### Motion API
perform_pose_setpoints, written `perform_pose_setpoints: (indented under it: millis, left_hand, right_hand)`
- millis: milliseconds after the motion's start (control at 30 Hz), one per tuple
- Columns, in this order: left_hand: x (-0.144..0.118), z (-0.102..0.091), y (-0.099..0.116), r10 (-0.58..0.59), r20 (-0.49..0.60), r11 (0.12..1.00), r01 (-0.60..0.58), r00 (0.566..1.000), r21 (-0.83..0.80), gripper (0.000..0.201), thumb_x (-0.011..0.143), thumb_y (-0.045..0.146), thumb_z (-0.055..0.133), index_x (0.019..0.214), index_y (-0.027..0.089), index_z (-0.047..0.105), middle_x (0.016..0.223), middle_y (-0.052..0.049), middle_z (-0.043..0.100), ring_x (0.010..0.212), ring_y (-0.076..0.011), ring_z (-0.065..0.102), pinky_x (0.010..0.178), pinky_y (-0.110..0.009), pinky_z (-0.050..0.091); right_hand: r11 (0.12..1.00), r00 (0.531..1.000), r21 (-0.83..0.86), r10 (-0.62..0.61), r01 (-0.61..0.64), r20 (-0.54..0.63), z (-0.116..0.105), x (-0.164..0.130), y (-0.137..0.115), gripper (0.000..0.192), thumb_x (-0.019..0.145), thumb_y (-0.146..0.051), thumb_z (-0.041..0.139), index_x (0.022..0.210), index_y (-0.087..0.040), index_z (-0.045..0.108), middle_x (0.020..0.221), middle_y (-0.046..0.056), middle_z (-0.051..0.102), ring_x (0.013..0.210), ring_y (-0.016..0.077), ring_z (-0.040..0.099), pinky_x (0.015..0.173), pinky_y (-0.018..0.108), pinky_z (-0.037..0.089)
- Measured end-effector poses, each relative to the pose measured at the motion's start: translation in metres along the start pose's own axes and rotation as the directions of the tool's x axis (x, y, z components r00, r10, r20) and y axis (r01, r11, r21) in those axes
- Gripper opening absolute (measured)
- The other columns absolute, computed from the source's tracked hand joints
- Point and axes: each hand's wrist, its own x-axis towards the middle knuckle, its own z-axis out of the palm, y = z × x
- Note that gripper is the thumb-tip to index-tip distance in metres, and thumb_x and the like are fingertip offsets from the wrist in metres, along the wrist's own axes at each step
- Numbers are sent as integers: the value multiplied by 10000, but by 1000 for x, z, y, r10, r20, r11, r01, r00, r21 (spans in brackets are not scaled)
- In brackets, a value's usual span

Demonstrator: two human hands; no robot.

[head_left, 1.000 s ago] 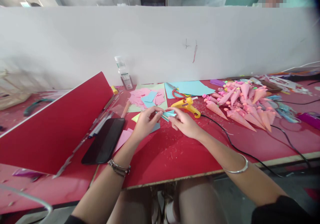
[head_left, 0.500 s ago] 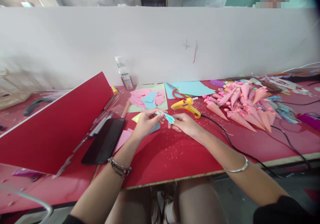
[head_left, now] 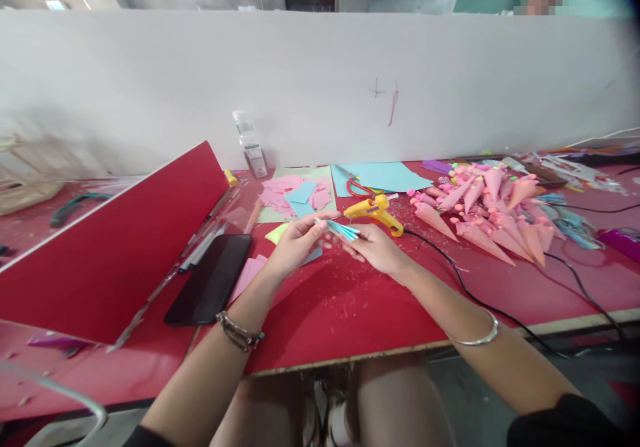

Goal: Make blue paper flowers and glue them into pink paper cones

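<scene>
Left to right: red board [head_left: 110,247] leans at 9 o'clock, black phone [head_left: 210,277] flat beside it. Your left hand [head_left: 295,244] pinches one end of the folded teal paper strip [head_left: 340,230], your right hand [head_left: 375,247] pinches the other end; the strip sits just above the table [head_left: 350,314], dead centre. Risk, as I judge it: pleats could spring open if either pinch loosens, thin paper, small grip. Yellow glue gun [head_left: 375,211] sits just past your right hand at 12 o'clock, probably hot; its black cord [head_left: 475,294] trails to 4 o'clock near your forearm, snag risk. Pink paper cones [head_left: 485,214] piled at 2 o'clock, well apart.
</scene>
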Motion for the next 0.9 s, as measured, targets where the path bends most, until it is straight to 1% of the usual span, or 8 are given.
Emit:
perform_pose_setpoints:
  millis: [100, 167, 267, 333, 533, 667, 833, 900]
  left_hand:
    - [-1, 0, 1, 16, -3, 997, -15, 1000, 73, 267, 772, 394, 526, 810, 144, 612, 656, -9, 558, 586, -88, 527, 574, -221, 457]
    - [-2, 1, 2, 86, 24, 967, -89, 996, 239, 305, 808, 397, 470, 712, 136, 594, 643, -19, 556, 596, -101, 525, 601, -241, 450]
    - [-3, 2, 4, 255, 76, 810, -256, 964, 528, 370, 859, 360, 383, 616, 139, 553, 634, -28, 541, 625, -110, 502, 643, -248, 413]
    - [-4, 3, 5, 331, 85, 725, -311, 940, 615, 397, 882, 339, 327, 593, 147, 520, 616, -20, 518, 610, -106, 481, 637, -244, 391]
    - [-7, 3, 5, 357, -21, 692, -249, 934, 678, 427, 896, 343, 269, 540, 166, 424, 509, 12, 443, 489, -92, 422, 537, -236, 342]
    - [-8, 2, 5, 380, -13, 661, -261, 925, 703, 417, 896, 342, 272, 572, 163, 462, 492, 21, 415, 478, -90, 401, 517, -231, 324]
    - [-8, 2, 2, 370, 5, 685, -276, 929, 674, 440, 897, 365, 251, 541, 163, 414, 484, 20, 404, 477, -89, 386, 500, -228, 314]
    - [-7, 2, 1, 373, 11, 685, -283, 928, 672, 444, 895, 369, 255, 533, 162, 410, 478, 22, 400, 475, -89, 381, 498, -227, 310]
  right_hand:
    - [991, 999, 127, 27, -30, 28, 2, 0, -1, 303, 832, -421, 423, 747, -150, 525, 506, -61, 352, 415, 43, 299, 385, 194, 219]
    - [973, 996, 223, 49, -63, 71, 4, -1, -3, 292, 824, -427, 437, 754, -153, 515, 523, -62, 339, 425, 41, 274, 385, 191, 201]
    - [955, 994, 285, 63, -86, 88, 4, -2, -5, 287, 818, -419, 452, 732, -151, 506, 514, -69, 316, 423, 35, 248, 383, 185, 178]
    - [957, 996, 279, 56, -74, 71, 3, -3, -4, 271, 819, -401, 461, 753, -145, 521, 485, -80, 306, 401, 29, 238, 376, 181, 171]
    - [985, 998, 173, 12, -21, 55, 0, -3, -5, 243, 825, -366, 457, 810, -139, 543, 453, -84, 371, 347, 24, 298, 345, 174, 195]
    - [991, 999, 132, 18, -22, 31, -1, -4, -7, 203, 817, -351, 481, 827, -153, 522, 434, -96, 393, 317, 22, 300, 323, 163, 197]
    - [997, 999, 73, 3, -7, 54, 0, -4, -8, 304, 814, -398, 475, 640, -150, 464, 397, -89, 403, 296, 17, 325, 319, 162, 218]
    - [998, 998, 68, 6, -10, 63, 1, -4, -8, 326, 816, -405, 468, 615, -149, 451, 396, -85, 411, 293, 17, 334, 317, 162, 222]
